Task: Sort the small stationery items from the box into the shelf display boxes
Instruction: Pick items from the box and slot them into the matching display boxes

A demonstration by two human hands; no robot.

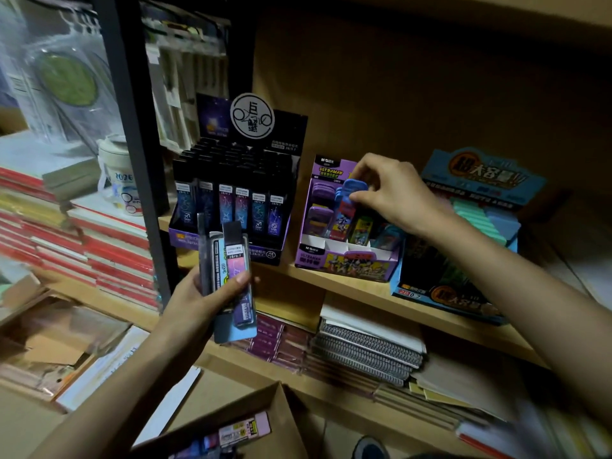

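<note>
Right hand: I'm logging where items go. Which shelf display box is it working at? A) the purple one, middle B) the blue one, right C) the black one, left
A: the right hand pinches a blue item at the top of the purple display box.

"2B/0.7" on lead case (235, 260), "ULTRAMAN" on purple display box (344, 265), "2026" on white cup (121, 177)

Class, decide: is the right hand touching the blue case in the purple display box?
Touching. The head view shows the right hand pinching the top of the blue case with no gap, in the purple display box.
</note>
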